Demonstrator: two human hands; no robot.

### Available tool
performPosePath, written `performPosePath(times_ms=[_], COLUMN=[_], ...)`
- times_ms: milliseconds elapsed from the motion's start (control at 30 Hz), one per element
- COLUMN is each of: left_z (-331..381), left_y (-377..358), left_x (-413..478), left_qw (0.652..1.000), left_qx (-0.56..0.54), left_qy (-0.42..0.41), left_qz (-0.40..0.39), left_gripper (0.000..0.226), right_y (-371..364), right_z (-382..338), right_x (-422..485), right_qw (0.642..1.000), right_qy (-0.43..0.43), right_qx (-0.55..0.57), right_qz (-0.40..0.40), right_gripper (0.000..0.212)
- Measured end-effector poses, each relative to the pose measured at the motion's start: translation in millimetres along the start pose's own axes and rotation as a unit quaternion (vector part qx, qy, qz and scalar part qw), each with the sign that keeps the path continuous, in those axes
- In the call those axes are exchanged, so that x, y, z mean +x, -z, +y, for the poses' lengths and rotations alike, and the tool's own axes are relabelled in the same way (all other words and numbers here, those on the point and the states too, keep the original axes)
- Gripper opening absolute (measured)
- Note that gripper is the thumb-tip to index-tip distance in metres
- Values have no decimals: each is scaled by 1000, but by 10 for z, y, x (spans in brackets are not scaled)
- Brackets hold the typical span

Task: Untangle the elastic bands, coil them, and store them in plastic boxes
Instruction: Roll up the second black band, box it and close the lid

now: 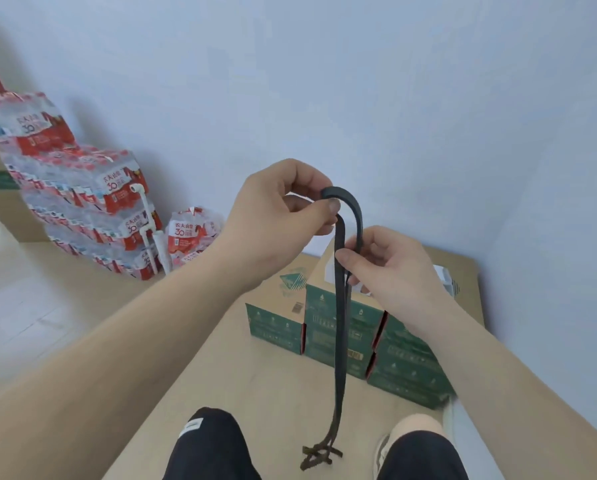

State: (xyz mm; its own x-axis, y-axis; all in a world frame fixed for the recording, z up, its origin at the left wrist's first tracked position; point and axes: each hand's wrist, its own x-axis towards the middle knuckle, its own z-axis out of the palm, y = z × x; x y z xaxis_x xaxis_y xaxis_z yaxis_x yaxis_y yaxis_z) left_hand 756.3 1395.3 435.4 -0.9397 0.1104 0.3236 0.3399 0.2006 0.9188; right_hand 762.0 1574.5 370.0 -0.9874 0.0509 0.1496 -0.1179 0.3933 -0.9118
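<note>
A flat black elastic band (340, 306) hangs in front of me as a long doubled strip. Its top bend loops over beside my left hand (276, 209), which pinches it between thumb and curled fingers. My right hand (387, 265) sits just below and to the right, its fingers curled round the two strands. The strands drop straight down between my knees to a small tangle (319, 457) near the floor. No plastic box is in view.
Green and tan cartons (345, 327) are stacked on the floor right behind the band. Wrapped packs of bottled water (92, 209) are piled at the left against the pale wall. My knees (214, 441) frame the bottom edge.
</note>
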Motion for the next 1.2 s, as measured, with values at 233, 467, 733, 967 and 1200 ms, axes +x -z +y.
performPosePath(times_ms=[233,467,733,967,1200], left_z=[-199,-930,-1264,-1311,-960], left_y=[-45,-274,-393,-540,-495], left_x=[-126,-556,-499,-520,-220], left_qw=[1000,976,983,977,984], left_qx=[-22,70,85,85,126], left_qy=[-1,94,110,92,63], left_qz=[12,-183,-123,-173,-109], left_gripper=[31,31,15,21,19], right_y=[-18,-39,82,94,-34], right_z=[22,-60,-109,-49,634], right_x=[-132,-119,-19,99,-212], right_qw=[999,991,979,968,970], right_qy=[0,-6,-13,-34,-129], right_qx=[34,129,188,233,-29], right_qz=[-2,25,73,92,-206], right_gripper=[7,4,9,17,28])
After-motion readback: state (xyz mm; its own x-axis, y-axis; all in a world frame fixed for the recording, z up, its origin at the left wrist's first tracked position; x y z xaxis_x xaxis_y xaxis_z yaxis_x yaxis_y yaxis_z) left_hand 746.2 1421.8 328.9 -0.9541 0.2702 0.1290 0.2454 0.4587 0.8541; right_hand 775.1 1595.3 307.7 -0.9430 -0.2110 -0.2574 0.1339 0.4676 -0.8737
